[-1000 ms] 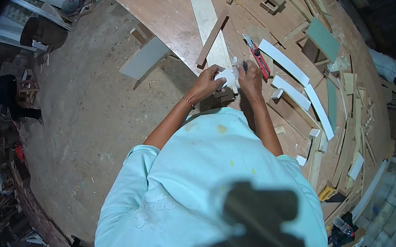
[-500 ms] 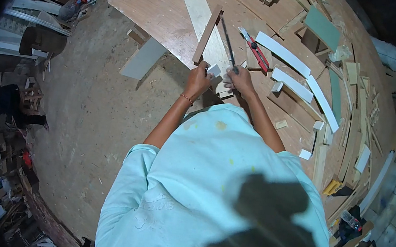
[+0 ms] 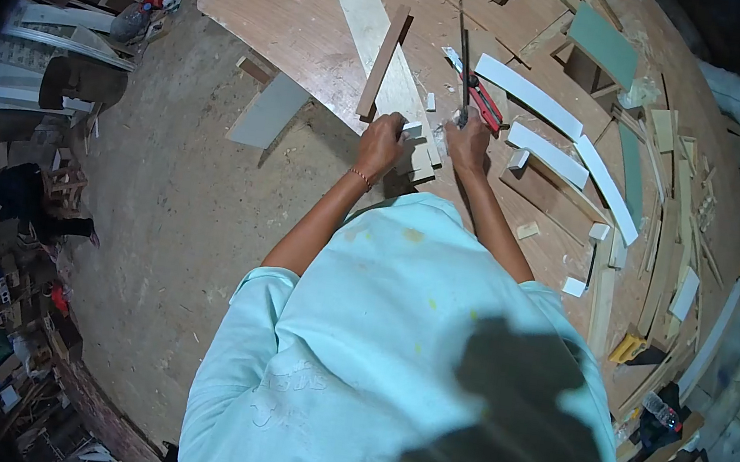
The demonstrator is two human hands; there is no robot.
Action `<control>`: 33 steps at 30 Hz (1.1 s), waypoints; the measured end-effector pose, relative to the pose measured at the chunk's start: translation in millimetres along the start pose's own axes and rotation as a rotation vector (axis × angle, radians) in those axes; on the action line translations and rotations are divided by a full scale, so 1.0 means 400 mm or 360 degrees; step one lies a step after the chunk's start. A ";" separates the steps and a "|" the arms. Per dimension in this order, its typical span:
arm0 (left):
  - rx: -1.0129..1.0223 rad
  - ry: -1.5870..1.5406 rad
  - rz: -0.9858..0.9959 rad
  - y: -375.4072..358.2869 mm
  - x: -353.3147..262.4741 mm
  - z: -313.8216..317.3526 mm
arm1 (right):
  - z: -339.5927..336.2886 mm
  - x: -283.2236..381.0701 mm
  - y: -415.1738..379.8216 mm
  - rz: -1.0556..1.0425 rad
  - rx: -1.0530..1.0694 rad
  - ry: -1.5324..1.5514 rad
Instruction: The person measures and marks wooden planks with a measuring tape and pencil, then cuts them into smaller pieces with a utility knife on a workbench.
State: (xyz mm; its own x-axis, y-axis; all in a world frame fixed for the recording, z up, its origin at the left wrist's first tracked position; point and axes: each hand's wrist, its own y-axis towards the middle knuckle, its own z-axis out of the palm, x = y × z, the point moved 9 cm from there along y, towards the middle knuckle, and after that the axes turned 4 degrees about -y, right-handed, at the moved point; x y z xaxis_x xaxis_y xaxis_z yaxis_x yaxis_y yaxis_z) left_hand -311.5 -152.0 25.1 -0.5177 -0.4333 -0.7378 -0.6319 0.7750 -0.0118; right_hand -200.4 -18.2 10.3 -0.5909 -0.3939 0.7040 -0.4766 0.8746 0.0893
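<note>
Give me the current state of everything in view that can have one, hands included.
Left hand: closed on small white block
Right hand: closed on thin dark tool
Red cutter: lying on table, blade position unclear
Brown strip: resting across pale board
Green panel: raised on wooden supports
Clear bottle: on its side, cap unclear

The left hand (image 3: 382, 144) is gripping a small white piece (image 3: 412, 131); the right hand (image 3: 468, 143) is holding a long dark tool (image 3: 463, 66) near the red cutter (image 3: 486, 105).
</note>
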 end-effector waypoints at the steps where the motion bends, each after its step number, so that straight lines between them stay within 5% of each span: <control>1: -0.0011 0.0028 0.0033 0.006 -0.007 0.006 | -0.001 -0.002 -0.004 -0.0008 -0.0019 -0.0042; 5: -0.0083 0.0090 0.0134 0.022 -0.022 0.013 | -0.055 0.040 -0.011 -0.0173 -0.0170 -0.0077; 10: -0.0115 0.0135 0.0203 0.044 -0.032 0.028 | -0.029 0.040 -0.028 -0.0070 0.0203 0.0174; 23: -0.0155 0.0281 0.0494 0.067 -0.053 0.044 | 0.025 0.046 -0.116 -0.0250 0.0293 -0.0147; 33: 0.0020 0.0321 0.0409 0.102 -0.026 0.070 | 0.046 0.057 -0.128 -0.0188 0.0415 -0.0251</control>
State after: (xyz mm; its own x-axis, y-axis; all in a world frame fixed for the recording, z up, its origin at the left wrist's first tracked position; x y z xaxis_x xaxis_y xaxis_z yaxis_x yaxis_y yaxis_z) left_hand -315.8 -102.9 13.4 -0.7638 -0.3043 -0.5692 -0.4594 0.8758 0.1482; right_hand -201.5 -77.0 8.7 -0.6052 -0.5453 0.5800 -0.6867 0.7262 -0.0337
